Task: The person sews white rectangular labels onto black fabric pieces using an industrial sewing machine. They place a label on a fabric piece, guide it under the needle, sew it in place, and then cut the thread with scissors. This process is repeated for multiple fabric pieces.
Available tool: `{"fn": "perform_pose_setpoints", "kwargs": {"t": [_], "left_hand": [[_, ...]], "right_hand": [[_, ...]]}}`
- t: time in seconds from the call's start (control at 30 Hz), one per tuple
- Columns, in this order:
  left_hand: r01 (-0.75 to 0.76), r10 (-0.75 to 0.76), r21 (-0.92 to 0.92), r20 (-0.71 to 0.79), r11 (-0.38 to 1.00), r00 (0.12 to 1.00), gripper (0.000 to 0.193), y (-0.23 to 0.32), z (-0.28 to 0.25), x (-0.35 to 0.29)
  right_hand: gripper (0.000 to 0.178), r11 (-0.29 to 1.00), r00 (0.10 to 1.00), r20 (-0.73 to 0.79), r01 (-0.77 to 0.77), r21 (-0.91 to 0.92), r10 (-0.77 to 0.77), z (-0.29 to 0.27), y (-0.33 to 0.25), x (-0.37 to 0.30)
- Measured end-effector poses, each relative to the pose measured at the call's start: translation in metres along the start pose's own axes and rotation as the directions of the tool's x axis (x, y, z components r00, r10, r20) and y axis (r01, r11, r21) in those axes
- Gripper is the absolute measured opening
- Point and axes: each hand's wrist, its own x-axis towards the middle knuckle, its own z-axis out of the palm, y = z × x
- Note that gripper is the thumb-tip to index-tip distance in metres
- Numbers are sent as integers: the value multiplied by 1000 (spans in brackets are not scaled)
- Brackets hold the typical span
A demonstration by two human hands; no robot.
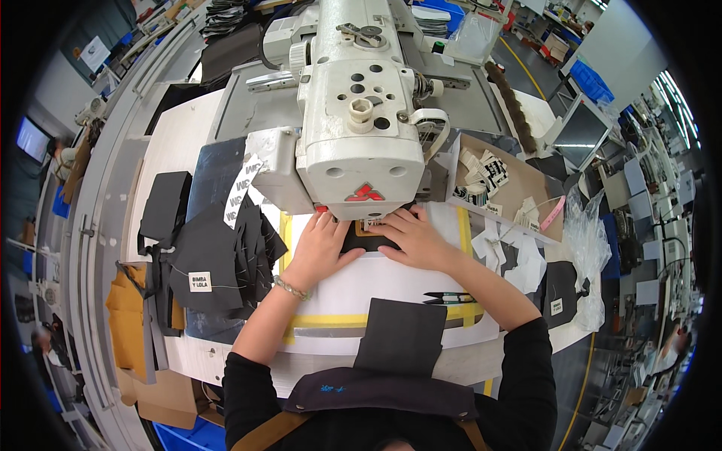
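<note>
Under the head of a white industrial sewing machine (366, 161) lies a black fabric piece (361, 243). My left hand (320, 248) presses flat on its left side, fingers stretched toward the machine and thumb pointing inward. On the opposite side my right hand (418, 239) rests likewise, fingers spread. Between them, a small pale label (373, 224) with a tan frame around it shows; the machine head partly hides it. The needle area cannot be seen. A white sheet (338, 278) edged with yellow tape lies beneath both hands.
Left of my arm, stacked black fabric pieces (214, 252) carry a label and loose threads. A cardboard box (534, 180) of labels stands at the right. Dark pens (448, 298) lie near my right forearm. Another black piece (401, 336) sits at the table's front edge.
</note>
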Motion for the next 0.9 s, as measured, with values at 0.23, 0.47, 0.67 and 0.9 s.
{"fn": "perform_pose_setpoints", "kwargs": {"t": [0.23,0.47,0.67,0.9], "left_hand": [[-24,32,119,-63,993,997,64,5,8,-3],[47,-39,160,-53,986,998,64,9,12,-7],[95,-94,125,-20,988,995,65,10,9,-8],[85,-78,145,-54,986,995,64,11,11,-8]], "right_hand": [[40,998,1000,-17,-18,65,19,-2,-8,10],[40,999,997,-52,51,4,-50,-10,5,-3],[45,977,993,-36,106,-187,-115,-7,15,-17],[49,984,998,7,57,-166,-57,-9,13,-17]]}}
